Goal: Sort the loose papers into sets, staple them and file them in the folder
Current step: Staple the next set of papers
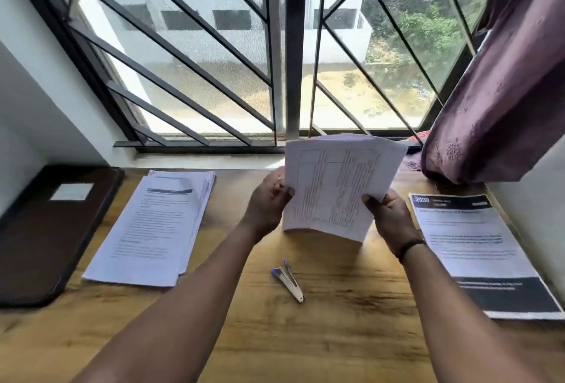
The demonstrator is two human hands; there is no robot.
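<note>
A person sits at a wooden desk [336,330] by a big window with slanted bars [189,55]. Both hands are up in front of the window sill, and they hold a bunch of printed papers [333,187] between them. The papers stand up tall, and their bottom edge looks to rest on the desk, though I cannot be sure. The sheets at the top are fanned out a little.

The left hand [269,199] grips the left edge of the bunch, with its fingers curled around the side. The right hand [388,214] pinches the lower right corner, with the thumb on the front of the sheets. A dark band [411,246] goes around the right wrist.

Below the hands, closer to the person, a small stapler [289,279] lies on the desk. It has blue ends, and nothing touches it.

Off to the left of the left hand lies a thick pile of white pages [153,226], flat on the desk. Farther left still, past that pile, is a dark brown folder [46,229] with a white label, and it is closed.

To the right of the right hand, another set of sheets [480,251] lies flat. Its top page has black bands across the top and bottom.

Above that set, a purple curtain [501,92] hangs down to the sill.
</note>
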